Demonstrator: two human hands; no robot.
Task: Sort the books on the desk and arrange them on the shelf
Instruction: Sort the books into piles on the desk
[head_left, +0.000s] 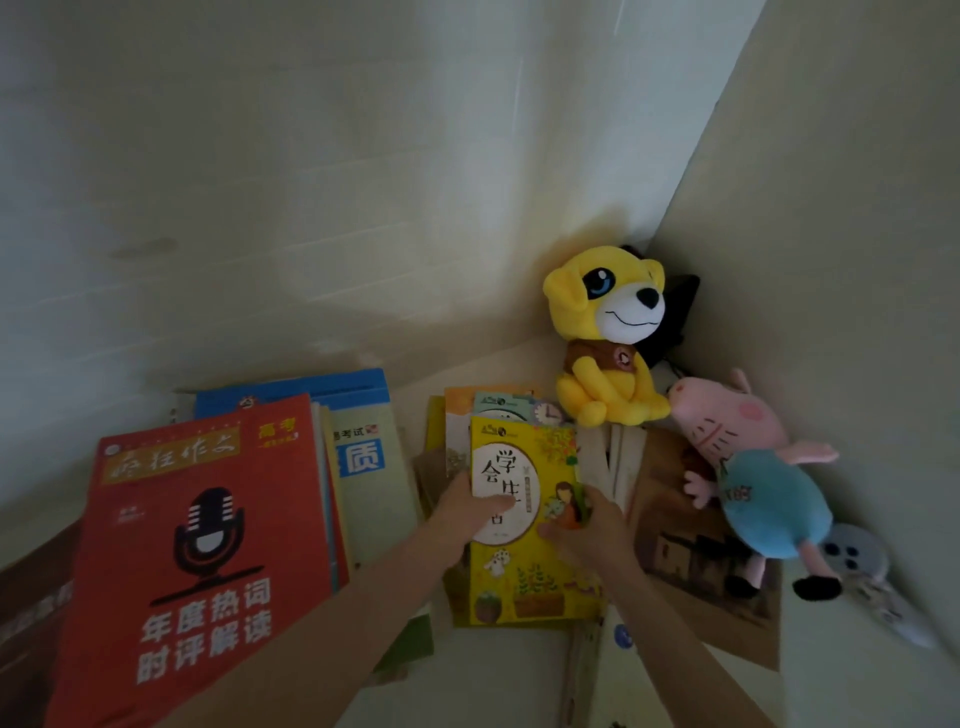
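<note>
A yellow book (524, 587) with a white oval on its cover lies on top of a small pile of books (457, 415) in the middle. My left hand (467, 512) holds its left edge, thumb across the cover. My right hand (592, 525) grips its right edge, fingers curled over the cover. To the left lies a taller pile topped by a big red book (208, 545) with a microphone drawing, over a blue-and-green book (363, 467). More thin books (623, 452) and a brown book (691, 551) lie to the right.
A yellow plush dog (608, 332) sits in the back corner against the wall. A pink-and-blue plush pig (753, 467) lies on the brown book at right, with a small grey plush (852, 556) beside it. Pale walls (363, 182) close in behind and at right.
</note>
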